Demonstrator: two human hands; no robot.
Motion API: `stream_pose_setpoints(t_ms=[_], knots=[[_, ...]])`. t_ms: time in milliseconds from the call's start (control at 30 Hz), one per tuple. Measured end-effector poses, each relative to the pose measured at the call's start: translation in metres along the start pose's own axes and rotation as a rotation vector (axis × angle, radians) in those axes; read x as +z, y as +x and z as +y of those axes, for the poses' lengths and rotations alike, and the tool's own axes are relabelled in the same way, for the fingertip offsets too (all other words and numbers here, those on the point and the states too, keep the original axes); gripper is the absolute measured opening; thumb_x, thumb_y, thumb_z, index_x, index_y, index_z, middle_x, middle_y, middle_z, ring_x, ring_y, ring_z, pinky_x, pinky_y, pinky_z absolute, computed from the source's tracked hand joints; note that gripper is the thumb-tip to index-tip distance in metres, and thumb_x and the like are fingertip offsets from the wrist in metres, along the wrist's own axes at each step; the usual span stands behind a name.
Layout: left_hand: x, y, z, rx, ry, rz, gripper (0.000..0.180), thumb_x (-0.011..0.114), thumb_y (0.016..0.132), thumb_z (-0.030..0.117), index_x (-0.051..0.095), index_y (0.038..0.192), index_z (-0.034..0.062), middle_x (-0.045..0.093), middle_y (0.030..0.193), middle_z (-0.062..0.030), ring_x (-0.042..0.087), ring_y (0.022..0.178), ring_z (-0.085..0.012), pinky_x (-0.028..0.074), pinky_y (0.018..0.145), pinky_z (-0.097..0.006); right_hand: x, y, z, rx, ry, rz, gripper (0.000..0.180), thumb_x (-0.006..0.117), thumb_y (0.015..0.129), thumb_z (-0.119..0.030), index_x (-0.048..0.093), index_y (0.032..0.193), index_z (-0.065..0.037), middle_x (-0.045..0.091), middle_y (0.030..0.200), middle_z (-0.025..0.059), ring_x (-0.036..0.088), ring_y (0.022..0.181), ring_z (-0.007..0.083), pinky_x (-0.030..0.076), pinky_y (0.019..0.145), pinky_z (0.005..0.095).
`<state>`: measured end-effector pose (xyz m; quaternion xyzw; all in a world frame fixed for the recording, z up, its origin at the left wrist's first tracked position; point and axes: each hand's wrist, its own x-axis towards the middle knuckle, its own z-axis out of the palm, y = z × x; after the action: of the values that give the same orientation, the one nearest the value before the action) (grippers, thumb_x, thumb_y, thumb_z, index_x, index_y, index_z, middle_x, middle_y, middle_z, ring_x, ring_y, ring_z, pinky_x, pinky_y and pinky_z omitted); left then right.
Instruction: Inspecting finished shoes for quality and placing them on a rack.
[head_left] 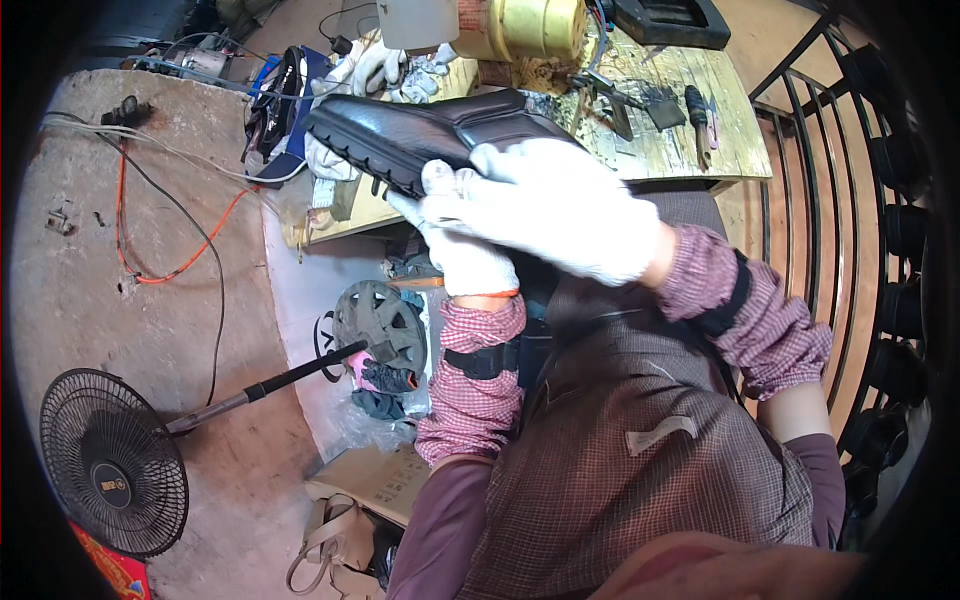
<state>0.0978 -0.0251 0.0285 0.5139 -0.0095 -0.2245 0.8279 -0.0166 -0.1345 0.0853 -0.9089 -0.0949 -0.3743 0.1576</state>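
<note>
A black leather shoe (420, 130) with a ridged dark sole is raised over the front of the workbench, tilted, its toe toward the left. My left hand (465, 255), in a white glove, is closed on the shoe from below, at the sole side. Across the shoe's near part lies my right hand (560, 205), also white-gloved, its fingers pressed together and gripping it. Those fingers overlap the left ones, so both sets of fingertips are partly hidden. The heel end of the shoe is covered by the right hand.
The wooden workbench (735, 150) carries a yellow container (535, 30), a screwdriver-like tool (697, 115) and white gloves (378, 68). A black fan (113, 460) stands left, below cables (215, 270). Metal racks (810, 190) with dark shoes line the right side. A cardboard box (375, 482) is lower down.
</note>
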Motion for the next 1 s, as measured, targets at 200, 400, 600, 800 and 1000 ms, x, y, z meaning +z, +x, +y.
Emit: stream_pose_setpoints(t_ms=[200, 400, 600, 800, 1000], knots=[[-0.010, -0.001, 0.018, 0.072, 0.140, 0.163, 0.116, 0.075, 0.096, 0.059, 0.003, 0.174, 0.0132, 0.028, 0.173, -0.0187, 0.042, 0.149, -0.0334, 0.042, 0.121, -0.047, -0.021, -0.111, -0.034, 0.336, -0.038, -0.777, 0.074, 0.062, 0.095, -0.016, 0.039, 0.165, -0.012, 0.063, 0.081, 0.0116, 0.066, 0.075, 0.0298, 0.052, 0.072, 0.0443], [-0.019, -0.019, -0.004, 0.011, 0.057, 0.012, 0.078, 0.046, 0.113, 0.050, 0.012, 0.173, 0.0138, 0.022, 0.177, -0.0122, 0.024, 0.160, -0.0337, 0.020, 0.133, -0.050, -0.084, -0.180, -0.063, 0.723, 0.043, -0.413, 0.080, 0.074, 0.091, -0.029, 0.045, 0.161, -0.005, 0.071, 0.129, 0.0255, 0.070, 0.105, 0.0407, 0.056, 0.092, 0.0481], [0.013, -0.085, -0.050, -0.543, -0.140, -0.558, 0.104, 0.033, 0.097, 0.090, 0.040, 0.164, 0.0119, 0.048, 0.162, -0.0104, 0.048, 0.144, -0.0301, 0.034, 0.127, -0.046, -0.151, -0.133, -0.097, 0.637, 0.112, -0.245, 0.082, 0.085, 0.085, -0.047, 0.057, 0.149, -0.005, 0.046, 0.156, 0.0390, 0.065, 0.119, 0.0541, 0.056, 0.098, 0.0508], [0.097, -0.124, -0.047, -0.733, -0.070, -1.208, 0.107, 0.039, 0.091, 0.094, 0.040, 0.165, 0.0156, 0.047, 0.161, -0.0135, 0.049, 0.140, -0.0332, 0.041, 0.119, -0.052, -0.242, -0.107, -0.203, 0.143, -0.613, -0.188, 0.012, 0.077, 0.090, -0.015, 0.076, 0.100, -0.008, 0.076, 0.102, 0.0095, 0.068, 0.072, 0.0294, 0.047, 0.049, 0.0365], [0.117, -0.168, -0.059, -0.524, 0.031, -1.931, 0.099, 0.036, 0.102, 0.083, 0.024, 0.173, 0.0147, 0.042, 0.165, -0.0223, 0.051, 0.141, -0.0327, 0.037, 0.121, -0.049, -0.313, -0.094, -0.328, 0.464, -1.122, -0.153, 0.028, 0.086, 0.081, -0.031, 0.074, 0.093, -0.009, 0.067, 0.085, 0.0030, 0.058, 0.073, 0.0241, 0.041, 0.061, 0.0406]])
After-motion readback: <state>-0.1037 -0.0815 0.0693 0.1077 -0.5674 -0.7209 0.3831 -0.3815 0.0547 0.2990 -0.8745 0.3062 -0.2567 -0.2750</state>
